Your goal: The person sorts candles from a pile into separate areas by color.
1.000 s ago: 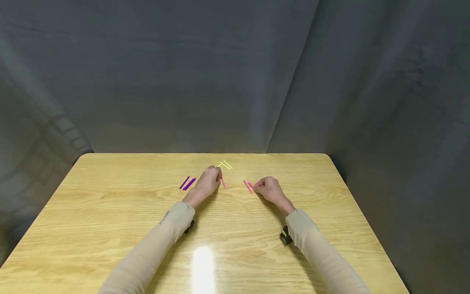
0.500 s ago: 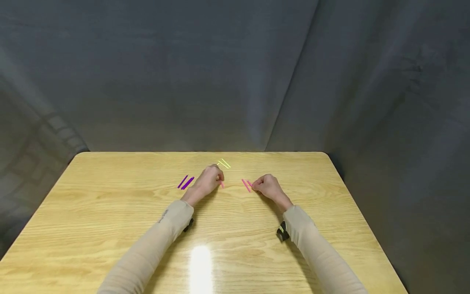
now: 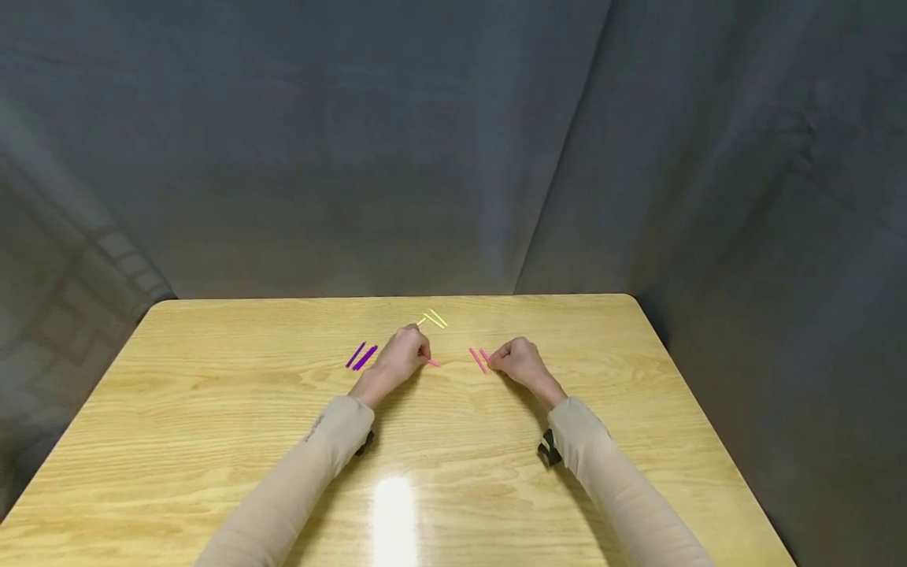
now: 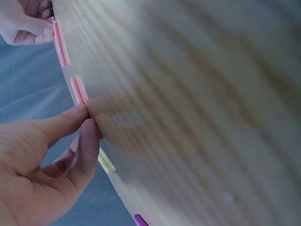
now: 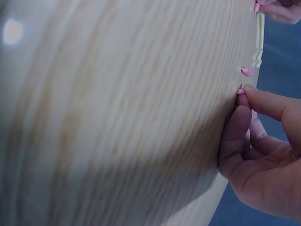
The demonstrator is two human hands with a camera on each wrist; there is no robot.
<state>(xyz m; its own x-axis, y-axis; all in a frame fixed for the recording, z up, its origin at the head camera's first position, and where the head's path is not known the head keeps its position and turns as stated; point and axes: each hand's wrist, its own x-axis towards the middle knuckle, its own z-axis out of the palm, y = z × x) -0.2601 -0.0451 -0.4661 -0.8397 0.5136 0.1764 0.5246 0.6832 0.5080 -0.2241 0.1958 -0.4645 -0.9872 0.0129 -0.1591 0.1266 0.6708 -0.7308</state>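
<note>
In the head view my left hand (image 3: 398, 356) pinches a thin pink stick (image 3: 433, 363) between thumb and forefinger. The same pink stick (image 4: 78, 90) juts past the fingertips in the left wrist view, close to the tabletop. My right hand (image 3: 523, 362) pinches the near end of another pink stick (image 3: 484, 355), whose tip (image 5: 241, 91) shows in the right wrist view. A parallel pink stick (image 3: 477, 360) lies just left of it. Beyond my left hand lie several yellow sticks (image 3: 435, 318), one partly hidden by the hand.
Purple sticks (image 3: 356, 354) lie slanted on the wooden table (image 3: 453, 441), left of my left hand. A dark grey curtain (image 3: 354, 157) hangs behind the far table edge and along the sides.
The pink stick in my left hand has turned from pointing toward me to pointing more to the right. My right hand stays in nearly the same place, at its pink stick.
</note>
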